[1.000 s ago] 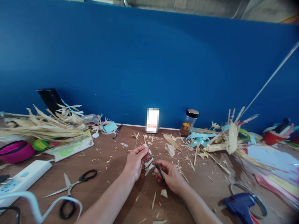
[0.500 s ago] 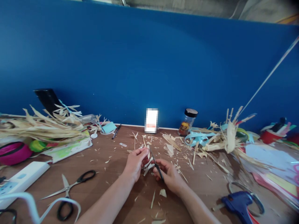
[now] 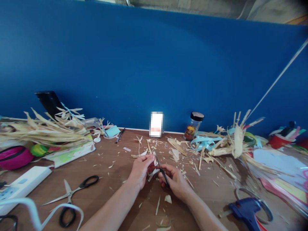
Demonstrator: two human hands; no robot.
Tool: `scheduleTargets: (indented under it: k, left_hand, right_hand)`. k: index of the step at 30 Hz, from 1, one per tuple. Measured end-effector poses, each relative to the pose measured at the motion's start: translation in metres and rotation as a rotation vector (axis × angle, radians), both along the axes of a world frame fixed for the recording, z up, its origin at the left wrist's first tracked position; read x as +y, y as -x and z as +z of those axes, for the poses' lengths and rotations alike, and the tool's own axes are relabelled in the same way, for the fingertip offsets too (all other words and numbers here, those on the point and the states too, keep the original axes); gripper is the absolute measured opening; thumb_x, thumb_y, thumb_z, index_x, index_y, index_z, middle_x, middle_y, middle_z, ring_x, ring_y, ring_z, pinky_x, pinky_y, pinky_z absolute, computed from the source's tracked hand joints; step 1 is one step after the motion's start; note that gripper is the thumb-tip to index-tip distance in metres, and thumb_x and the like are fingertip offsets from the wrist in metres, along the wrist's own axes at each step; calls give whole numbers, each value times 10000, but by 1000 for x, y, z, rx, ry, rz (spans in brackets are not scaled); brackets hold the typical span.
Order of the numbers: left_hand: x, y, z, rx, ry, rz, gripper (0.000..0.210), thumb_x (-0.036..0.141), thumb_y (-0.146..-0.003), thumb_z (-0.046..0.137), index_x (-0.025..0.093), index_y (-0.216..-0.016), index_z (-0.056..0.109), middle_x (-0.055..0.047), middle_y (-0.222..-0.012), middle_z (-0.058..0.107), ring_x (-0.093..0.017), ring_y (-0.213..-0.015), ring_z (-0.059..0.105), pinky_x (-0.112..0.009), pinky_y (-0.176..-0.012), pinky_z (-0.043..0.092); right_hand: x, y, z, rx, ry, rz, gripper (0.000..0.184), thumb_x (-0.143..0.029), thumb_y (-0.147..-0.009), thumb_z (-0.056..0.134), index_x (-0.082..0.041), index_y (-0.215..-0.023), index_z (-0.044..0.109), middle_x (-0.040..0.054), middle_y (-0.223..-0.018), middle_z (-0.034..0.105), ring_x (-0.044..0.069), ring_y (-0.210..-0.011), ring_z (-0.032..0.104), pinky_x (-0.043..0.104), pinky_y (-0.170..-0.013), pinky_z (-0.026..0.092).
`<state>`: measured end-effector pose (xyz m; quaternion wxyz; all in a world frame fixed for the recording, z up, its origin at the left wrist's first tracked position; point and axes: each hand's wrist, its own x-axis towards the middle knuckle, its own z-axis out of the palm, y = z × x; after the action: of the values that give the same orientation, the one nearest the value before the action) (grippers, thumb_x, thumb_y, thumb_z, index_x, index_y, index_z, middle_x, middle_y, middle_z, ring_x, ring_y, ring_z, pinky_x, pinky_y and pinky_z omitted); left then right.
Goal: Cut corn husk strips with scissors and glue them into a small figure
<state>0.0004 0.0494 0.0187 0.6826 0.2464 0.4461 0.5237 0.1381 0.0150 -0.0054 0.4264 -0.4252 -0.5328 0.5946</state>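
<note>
At the middle of the table my left hand (image 3: 141, 169) pinches a small pale piece of corn husk (image 3: 155, 159) between thumb and fingers. My right hand (image 3: 173, 179) is closed round the dark handles of a small pair of scissors (image 3: 163, 175). The scissors' blades point up and away, right beside the husk piece and the left fingertips; whether they touch it I cannot tell. Cut husk scraps (image 3: 176, 155) lie on the table around both hands. A larger pair of black-handled scissors (image 3: 69, 194) rests spread apart to the left.
A phone-like bright screen (image 3: 156, 124) stands against the blue partition (image 3: 154, 64). Right of it are a black-lidded jar (image 3: 193, 125), blue ribbon (image 3: 204, 143) and a husk bundle (image 3: 238, 141). A blue glue gun (image 3: 245, 210) lies front right, a white power strip (image 3: 26, 184) front left.
My left hand has shifted slightly right, bringing the husk piece closer to the scissors' blades. My right hand has barely moved.
</note>
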Motion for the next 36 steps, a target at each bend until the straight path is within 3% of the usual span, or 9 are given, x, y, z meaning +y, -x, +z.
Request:
scheduleTargets:
  k: [15, 36]
  left_hand:
    - [-1, -1, 0, 12, 9, 18, 216, 256, -580, 718, 122, -710, 608, 8, -532, 577, -90, -472, 549, -195, -485, 445]
    - [1, 0, -4, 12, 5, 2, 249, 273, -564, 731, 117, -715, 610, 12, -521, 569, -79, -457, 535, -189, -479, 432]
  right_hand:
    - [0, 0, -6, 8, -58, 13, 279, -328, -747, 604, -167, -974, 593, -39, -581, 493, 78, -504, 421, 193, -485, 386]
    - [1, 1, -3, -24, -9, -2, 261, -342, -732, 604, -176, -934, 603, -50, -562, 473, 74, -477, 410, 185, -461, 365]
